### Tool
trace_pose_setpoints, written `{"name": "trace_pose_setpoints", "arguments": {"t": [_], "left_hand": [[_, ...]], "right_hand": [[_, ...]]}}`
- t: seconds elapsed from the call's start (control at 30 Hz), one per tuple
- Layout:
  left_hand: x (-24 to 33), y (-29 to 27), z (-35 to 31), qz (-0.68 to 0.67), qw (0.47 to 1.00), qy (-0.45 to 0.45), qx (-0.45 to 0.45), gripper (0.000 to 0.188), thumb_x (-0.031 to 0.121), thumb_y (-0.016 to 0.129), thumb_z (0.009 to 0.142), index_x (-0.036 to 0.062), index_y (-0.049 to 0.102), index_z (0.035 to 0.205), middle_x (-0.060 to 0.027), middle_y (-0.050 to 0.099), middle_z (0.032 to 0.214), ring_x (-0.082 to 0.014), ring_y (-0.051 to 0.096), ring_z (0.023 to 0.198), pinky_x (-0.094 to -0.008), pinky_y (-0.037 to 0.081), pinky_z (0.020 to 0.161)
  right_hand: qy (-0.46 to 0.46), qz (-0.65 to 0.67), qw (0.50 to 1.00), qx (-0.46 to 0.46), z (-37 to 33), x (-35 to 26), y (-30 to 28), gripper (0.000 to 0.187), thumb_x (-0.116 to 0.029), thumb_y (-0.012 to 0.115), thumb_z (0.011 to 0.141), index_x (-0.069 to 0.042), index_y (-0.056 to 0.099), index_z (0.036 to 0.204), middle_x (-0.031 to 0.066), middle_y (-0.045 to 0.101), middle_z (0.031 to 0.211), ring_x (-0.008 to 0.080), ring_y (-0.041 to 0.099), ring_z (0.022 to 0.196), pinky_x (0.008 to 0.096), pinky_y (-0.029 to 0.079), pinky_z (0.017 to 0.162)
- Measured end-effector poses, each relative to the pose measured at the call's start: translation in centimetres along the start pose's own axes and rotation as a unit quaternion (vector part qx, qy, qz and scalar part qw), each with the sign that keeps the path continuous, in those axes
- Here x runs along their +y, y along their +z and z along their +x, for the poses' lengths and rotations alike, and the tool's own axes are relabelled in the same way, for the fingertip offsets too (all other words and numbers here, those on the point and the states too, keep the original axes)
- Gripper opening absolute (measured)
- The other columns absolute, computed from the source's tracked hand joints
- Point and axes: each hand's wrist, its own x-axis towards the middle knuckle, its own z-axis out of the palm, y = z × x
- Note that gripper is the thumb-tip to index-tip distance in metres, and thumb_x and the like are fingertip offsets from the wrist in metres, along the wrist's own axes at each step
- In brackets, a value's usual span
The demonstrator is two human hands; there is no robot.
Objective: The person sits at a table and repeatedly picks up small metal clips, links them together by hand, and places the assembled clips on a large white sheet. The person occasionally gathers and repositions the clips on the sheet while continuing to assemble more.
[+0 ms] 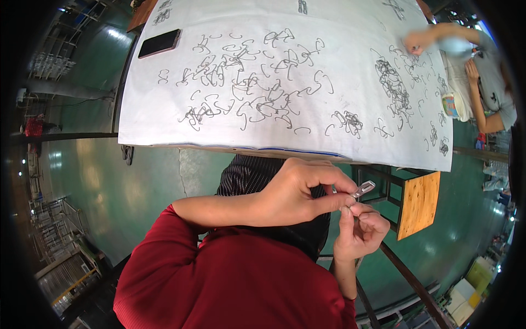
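Observation:
Just past the table's near edge, above my lap, my left hand (298,192) pinches a small flat silver metal piece (365,189) with a long slot in it. The slotted end sticks out beyond the thumb and forefinger. My right hand (362,233) meets the left fingertips from below, its thumb and forefinger pressed together. Whatever lies between those right fingertips is too small and too covered to name. Many thin, curved wire hooks (249,82) are scattered over the white-covered table (159,118) in front of me.
A dark phone (159,44) lies at the table's left side. Denser heaps of wire hooks (393,88) are on the right. A co-worker's blurred hand (419,41) reaches over the far right part. A wooden stool (419,205) stands at my right, below the table edge.

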Motion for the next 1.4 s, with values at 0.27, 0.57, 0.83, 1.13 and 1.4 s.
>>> {"name": "trace_pose_setpoints", "arguments": {"t": [0.27,0.57,0.83,1.13,1.4], "left_hand": [[-0.4,0.2,-1.2,0.023,0.999,-0.015,0.032,0.017,0.0,0.071,0.08,0.0013,0.07,0.097,-0.0105,0.07,0.092,-0.0187,0.068,0.083,-0.0285,0.054,0.073],[-1.6,-0.8,-2.4,0.062,0.993,0.079,0.061,0.015,0.002,0.073,0.079,0.0035,0.07,0.094,-0.0069,0.066,0.091,-0.0214,0.064,0.083,-0.0305,0.052,0.071],[-4.1,-3.0,-4.4,0.091,0.985,0.116,0.087,0.015,0.006,0.074,0.078,0.0063,0.07,0.093,-0.0064,0.064,0.09,-0.0226,0.06,0.08,-0.0321,0.05,0.07],[-6.8,-4.8,-6.2,0.111,0.983,0.097,0.106,0.011,0.009,0.07,0.082,0.0062,0.067,0.092,-0.0058,0.063,0.09,-0.0239,0.06,0.082,-0.0347,0.051,0.071],[-8.0,-5.3,-7.5,0.11,0.978,0.097,0.15,0.009,0.01,0.07,0.083,0.0059,0.066,0.09,-0.006,0.063,0.088,-0.0244,0.06,0.081,-0.0347,0.052,0.07]], "right_hand": [[-0.006,-0.024,0.999,0.02,-0.6,0.8,0.9,0.034,0.011,0.069,0.078,-0.004,0.045,0.097,0.0124,0.064,0.088,0.0193,0.065,0.078,0.0319,0.054,0.074],[-0.054,-0.097,0.992,-0.06,-1.5,2.2,1.5,0.034,0.009,0.07,0.078,-0.002,0.047,0.1,0.0119,0.062,0.083,0.0219,0.063,0.077,0.0342,0.054,0.071],[0.108,-0.068,0.987,-0.096,3.2,4.9,3.6,0.01,0.0,0.058,0.089,0.001,0.053,0.098,0.0118,0.061,0.09,0.0164,0.058,0.072,0.0277,0.049,0.065],[-0.018,-0.235,0.884,-0.405,12.7,11.7,20.9,0.009,-0.013,0.069,0.082,-0.005,0.066,0.086,0.0067,0.062,0.083,0.0245,0.062,0.073,0.035,0.049,0.065],[-0.127,-0.377,0.784,-0.476,12.7,13.8,26.3,0.008,-0.012,0.065,0.085,-0.004,0.063,0.087,0.0108,0.061,0.082,0.0278,0.061,0.077,0.0388,0.048,0.069]]}}
